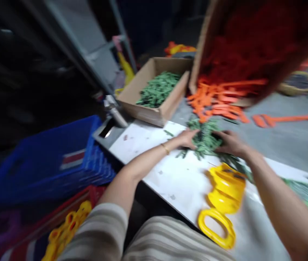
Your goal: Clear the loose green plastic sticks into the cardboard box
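Observation:
My left hand [187,139] and my right hand [231,143] rest on either side of a heap of small green plastic pieces [205,137] on a white board [170,177]. Both hands press against the heap with bent fingers. The picture is blurred, so I cannot tell whether either hand grips pieces. A stack of yellow plastic ring-shaped parts [223,197] lies on the board just in front of my right forearm.
A cardboard box [154,108] of green pieces stands behind the board. A tipped box [203,47] spills orange plastic pieces [219,99] on the grey table. A blue crate [48,163] and a red crate [69,214] with yellow parts sit at the left.

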